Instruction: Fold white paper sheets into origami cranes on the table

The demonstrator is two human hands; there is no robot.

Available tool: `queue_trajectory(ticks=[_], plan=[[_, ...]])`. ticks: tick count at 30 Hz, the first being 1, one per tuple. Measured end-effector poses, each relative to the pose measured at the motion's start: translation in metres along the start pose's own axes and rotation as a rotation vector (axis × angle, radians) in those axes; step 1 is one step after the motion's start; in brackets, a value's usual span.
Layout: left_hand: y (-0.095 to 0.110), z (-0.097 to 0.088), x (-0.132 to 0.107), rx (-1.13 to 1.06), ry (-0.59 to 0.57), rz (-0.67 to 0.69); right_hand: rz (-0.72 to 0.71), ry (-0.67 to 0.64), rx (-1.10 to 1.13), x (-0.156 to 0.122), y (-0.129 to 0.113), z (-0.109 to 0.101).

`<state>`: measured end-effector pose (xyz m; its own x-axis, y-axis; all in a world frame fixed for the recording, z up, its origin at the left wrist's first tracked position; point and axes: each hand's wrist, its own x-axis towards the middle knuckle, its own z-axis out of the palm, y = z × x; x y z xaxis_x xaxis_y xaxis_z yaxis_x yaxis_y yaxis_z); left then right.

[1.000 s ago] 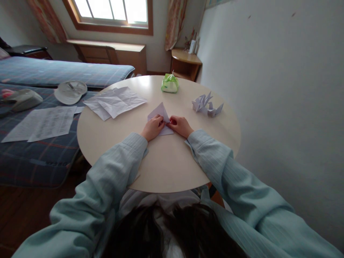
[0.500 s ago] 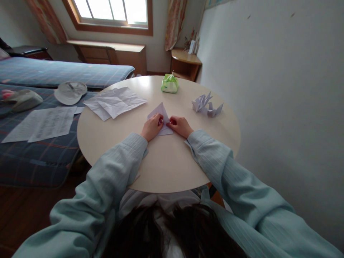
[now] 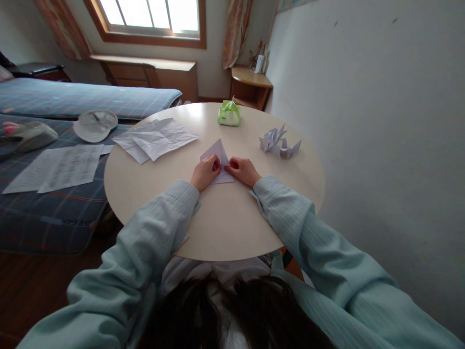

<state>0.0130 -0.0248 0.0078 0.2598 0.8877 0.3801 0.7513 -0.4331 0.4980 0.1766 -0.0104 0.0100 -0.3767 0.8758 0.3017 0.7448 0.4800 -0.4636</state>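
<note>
A folded sheet of white paper (image 3: 220, 149) lies on the round table (image 3: 225, 223), its pointed corner facing away from me. My left hand (image 3: 208, 170) has its fingers curled on the left side of the paper, gripping it near the middle. From the right, my right hand (image 3: 242, 169) pinches the paper's right edge between thumb and fingers. The fingertips of both hands are close together, and they cover part of the folds.
Creased paper sheets (image 3: 160, 137) lie at the table's left. Folded paper figures (image 3: 276, 141) stand at the right, and a green tissue pack (image 3: 229, 113) sits at the back. A bed (image 3: 54, 218) with a cap (image 3: 95, 125) and printed sheets (image 3: 61, 167) adjoins the left side; a wall (image 3: 378, 145) rises on the right.
Hardly anything differs. The fingers of my left hand have shifted very slightly on the paper; my right hand stays in place.
</note>
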Motion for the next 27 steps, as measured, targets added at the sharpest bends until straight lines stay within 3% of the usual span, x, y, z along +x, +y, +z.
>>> queue_trajectory(ticks=[27], plan=[[-0.0012, 0.0007, -0.0002, -0.009, -0.045, 0.049, -0.002, 0.031, 0.017, 0.0016, 0.0041, 0.0044]])
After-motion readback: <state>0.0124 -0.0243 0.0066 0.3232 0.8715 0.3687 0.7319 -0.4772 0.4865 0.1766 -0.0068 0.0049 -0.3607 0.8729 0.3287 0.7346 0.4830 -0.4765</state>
